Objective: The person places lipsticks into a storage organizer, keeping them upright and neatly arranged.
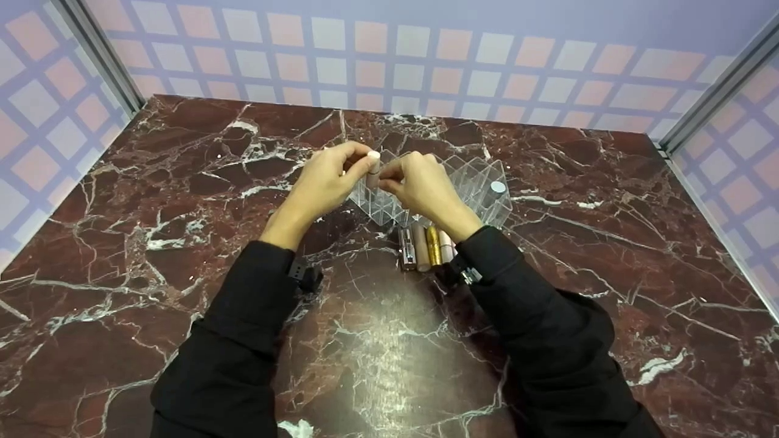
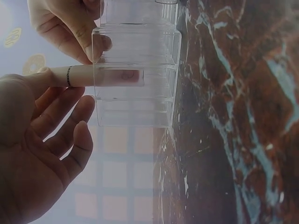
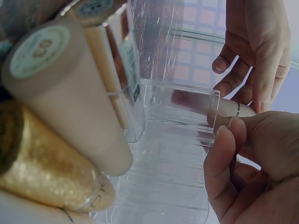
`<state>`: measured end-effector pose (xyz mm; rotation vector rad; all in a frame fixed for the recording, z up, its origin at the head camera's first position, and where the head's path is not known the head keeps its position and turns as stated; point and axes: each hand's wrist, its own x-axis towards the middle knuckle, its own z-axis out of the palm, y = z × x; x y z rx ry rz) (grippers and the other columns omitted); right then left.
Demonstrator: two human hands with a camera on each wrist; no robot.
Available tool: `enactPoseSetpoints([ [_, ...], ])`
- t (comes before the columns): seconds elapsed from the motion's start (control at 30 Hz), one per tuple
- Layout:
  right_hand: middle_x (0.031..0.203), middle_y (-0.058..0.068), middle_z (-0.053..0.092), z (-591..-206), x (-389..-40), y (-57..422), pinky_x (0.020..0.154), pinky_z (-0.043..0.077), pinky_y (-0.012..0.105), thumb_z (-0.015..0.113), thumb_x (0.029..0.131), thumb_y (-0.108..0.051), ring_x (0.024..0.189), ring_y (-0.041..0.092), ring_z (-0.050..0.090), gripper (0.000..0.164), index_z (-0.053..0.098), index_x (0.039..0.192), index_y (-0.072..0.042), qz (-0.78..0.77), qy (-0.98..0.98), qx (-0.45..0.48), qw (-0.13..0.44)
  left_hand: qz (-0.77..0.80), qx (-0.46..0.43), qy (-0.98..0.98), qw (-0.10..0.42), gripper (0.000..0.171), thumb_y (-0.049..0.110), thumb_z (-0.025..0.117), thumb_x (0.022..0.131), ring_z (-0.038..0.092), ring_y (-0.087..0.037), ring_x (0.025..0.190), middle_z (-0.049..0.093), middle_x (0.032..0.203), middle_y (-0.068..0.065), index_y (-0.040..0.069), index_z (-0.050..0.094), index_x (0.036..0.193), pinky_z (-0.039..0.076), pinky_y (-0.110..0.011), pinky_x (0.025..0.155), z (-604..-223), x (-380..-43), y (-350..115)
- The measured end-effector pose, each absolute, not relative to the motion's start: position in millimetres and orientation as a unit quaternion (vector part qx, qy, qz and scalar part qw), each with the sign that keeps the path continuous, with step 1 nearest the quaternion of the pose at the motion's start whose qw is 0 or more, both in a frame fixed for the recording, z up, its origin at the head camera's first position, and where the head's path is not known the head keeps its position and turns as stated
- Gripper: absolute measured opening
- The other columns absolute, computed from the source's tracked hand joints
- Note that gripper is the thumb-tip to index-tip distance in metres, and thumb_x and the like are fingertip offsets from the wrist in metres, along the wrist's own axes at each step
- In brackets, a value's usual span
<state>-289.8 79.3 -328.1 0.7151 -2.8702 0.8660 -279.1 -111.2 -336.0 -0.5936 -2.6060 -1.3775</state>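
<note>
Head view: black sleeves lie nearest; beyond them the left hand and right hand together pinch a pale lipstick tube upright over the clear acrylic organizer, with four more tubes lying on the marble table.

Left wrist view: the left palm fills the foreground, and the tube is partly inside a cell of the organizer.

Right wrist view: the spare tubes, beige and gold, loom closest; the right fingers grip the tube. I judge that a tilted tube could catch the cell wall, and a push could slide the light organizer or tip it.
</note>
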Motion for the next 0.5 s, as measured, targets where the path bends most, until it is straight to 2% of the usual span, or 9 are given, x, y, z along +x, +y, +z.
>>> enactPoseSetpoints([
  [0.27,0.104,0.009,0.078,-327.6,-290.1,80.0,0.082,0.06,0.032,0.075,0.097,-0.015,0.088,0.021,0.075,0.015,0.079,0.109,-0.008,0.279,-0.931,0.235,0.02,-0.451,-0.205,-0.867,0.055,0.028,0.029,0.062,0.105,0.065,-0.026,0.09,0.074,0.103,-0.006,0.009,0.07,0.123,0.049,-0.031,0.073,-336.5,-280.6,-113.2],
  [0.5,0.108,0.01,0.077,-327.0,-290.3,79.9,0.086,0.059,0.033,0.075,0.096,-0.015,0.093,0.022,0.075,0.017,0.078,0.111,-0.006,0.279,-0.932,0.23,0.012,-0.427,-0.212,-0.877,0.056,0.03,0.03,0.062,0.105,0.066,-0.022,0.101,0.073,0.114,-0.008,0.008,0.071,0.123,0.052,-0.038,0.092,-337.1,-282.6,-116.6],
])
